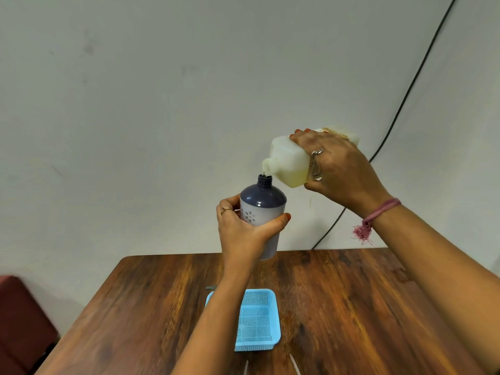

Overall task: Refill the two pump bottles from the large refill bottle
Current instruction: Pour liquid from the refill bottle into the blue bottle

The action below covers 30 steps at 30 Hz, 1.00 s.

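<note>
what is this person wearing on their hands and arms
Both forearms are bare, no sleeves in view. The right hand has a silver ring, with a frayed pink thread band tied round the wrist. The left hand wears a thin gold-coloured ring.

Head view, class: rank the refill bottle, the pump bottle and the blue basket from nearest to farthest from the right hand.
1. Refill bottle: held in the right hand, tilted.
2. Pump bottle: just below its spout, in the left hand.
3. Blue basket: down on the table.
</note>
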Available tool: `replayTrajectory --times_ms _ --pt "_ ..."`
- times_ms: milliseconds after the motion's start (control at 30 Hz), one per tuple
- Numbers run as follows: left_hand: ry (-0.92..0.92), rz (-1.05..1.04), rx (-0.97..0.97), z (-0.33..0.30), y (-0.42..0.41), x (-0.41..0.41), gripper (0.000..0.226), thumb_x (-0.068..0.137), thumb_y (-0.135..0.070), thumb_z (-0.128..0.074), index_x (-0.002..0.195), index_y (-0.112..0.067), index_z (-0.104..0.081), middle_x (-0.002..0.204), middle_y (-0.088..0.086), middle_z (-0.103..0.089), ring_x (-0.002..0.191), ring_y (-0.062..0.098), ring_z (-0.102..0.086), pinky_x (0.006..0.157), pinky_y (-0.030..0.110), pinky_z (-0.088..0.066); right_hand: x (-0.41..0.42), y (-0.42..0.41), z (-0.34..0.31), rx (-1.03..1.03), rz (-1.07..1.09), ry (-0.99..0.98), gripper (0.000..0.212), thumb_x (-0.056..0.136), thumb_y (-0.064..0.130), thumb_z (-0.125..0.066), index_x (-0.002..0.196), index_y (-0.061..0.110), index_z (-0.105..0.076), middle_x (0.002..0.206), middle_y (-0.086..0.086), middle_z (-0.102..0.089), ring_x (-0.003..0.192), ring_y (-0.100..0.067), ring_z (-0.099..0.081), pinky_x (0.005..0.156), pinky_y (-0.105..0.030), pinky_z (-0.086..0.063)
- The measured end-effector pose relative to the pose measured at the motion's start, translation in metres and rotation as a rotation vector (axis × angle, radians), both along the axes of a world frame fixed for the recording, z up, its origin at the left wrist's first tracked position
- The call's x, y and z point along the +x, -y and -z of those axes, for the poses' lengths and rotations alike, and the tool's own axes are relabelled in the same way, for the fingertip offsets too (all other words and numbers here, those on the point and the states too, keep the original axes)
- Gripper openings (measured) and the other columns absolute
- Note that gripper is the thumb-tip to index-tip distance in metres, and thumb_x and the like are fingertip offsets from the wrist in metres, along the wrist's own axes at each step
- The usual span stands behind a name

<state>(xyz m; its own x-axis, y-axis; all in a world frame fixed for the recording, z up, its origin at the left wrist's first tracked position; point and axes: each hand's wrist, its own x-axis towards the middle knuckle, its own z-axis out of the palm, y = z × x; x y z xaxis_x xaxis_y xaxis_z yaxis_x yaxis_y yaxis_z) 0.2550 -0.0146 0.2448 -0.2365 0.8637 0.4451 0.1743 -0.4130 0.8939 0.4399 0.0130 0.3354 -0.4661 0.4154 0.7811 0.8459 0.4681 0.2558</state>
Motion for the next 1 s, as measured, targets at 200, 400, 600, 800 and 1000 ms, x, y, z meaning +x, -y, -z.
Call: replayTrajectory --times_ms 200,400,600,800,1000 --pt "0.001 0.003 0.000 0.0013 -0.0010 -0.0004 0.082 0.050 -0.034 -0.092 0.115 -0.025 -0.042 0.115 -0.001 -0.053 0.094 0.007 -0.058 0.061 0.008 -0.049 -0.0007 0.0002 -0.0003 0.007 -0.001 0.004 0.075 0.063 0.008 -0.082 0.131 0.003 -0.051 0.130 -0.016 -0.058 0.118 -0.033 -0.056 0.105 -0.048 -0.040" --pt "0.010 0.012 0.005 0.0018 -0.0022 -0.0006 0.082 0.051 -0.032 -0.092 0.115 -0.024 -0.042 0.115 0.000 -0.053 0.094 0.008 -0.058 0.060 0.003 -0.046 0.0003 -0.0007 -0.0015 0.005 0.008 0.014 0.080 0.060 0.008 -0.085 0.132 0.003 -0.051 0.130 -0.016 -0.058 0.118 -0.034 -0.056 0.104 -0.048 -0.040" --pt "0.009 0.016 0.007 0.0024 -0.0041 0.0004 0.082 0.051 -0.031 -0.092 0.115 -0.024 -0.041 0.115 0.000 -0.053 0.094 0.007 -0.057 0.061 0.004 -0.047 0.0009 -0.0014 -0.0018 0.011 0.013 0.014 0.080 0.059 0.008 -0.085 0.131 0.002 -0.051 0.129 -0.016 -0.058 0.117 -0.034 -0.057 0.104 -0.048 -0.040" --pt "0.012 0.014 0.006 0.0018 -0.0061 0.0013 0.081 0.052 -0.030 -0.092 0.115 -0.024 -0.041 0.115 -0.001 -0.053 0.093 0.005 -0.057 0.061 0.004 -0.047 0.0015 -0.0042 -0.0014 0.013 0.012 0.015 0.080 0.058 0.008 -0.086 0.131 0.002 -0.052 0.129 -0.016 -0.059 0.118 -0.033 -0.057 0.104 -0.046 -0.039" --pt "0.015 0.005 0.001 0.0030 -0.0081 0.0012 0.081 0.050 -0.031 -0.093 0.114 -0.025 -0.042 0.114 -0.001 -0.053 0.094 0.006 -0.057 0.061 0.007 -0.048 0.0020 -0.0065 -0.0004 0.019 0.007 0.017 0.080 0.059 0.008 -0.086 0.131 0.002 -0.051 0.130 -0.016 -0.058 0.117 -0.033 -0.057 0.104 -0.045 -0.038"
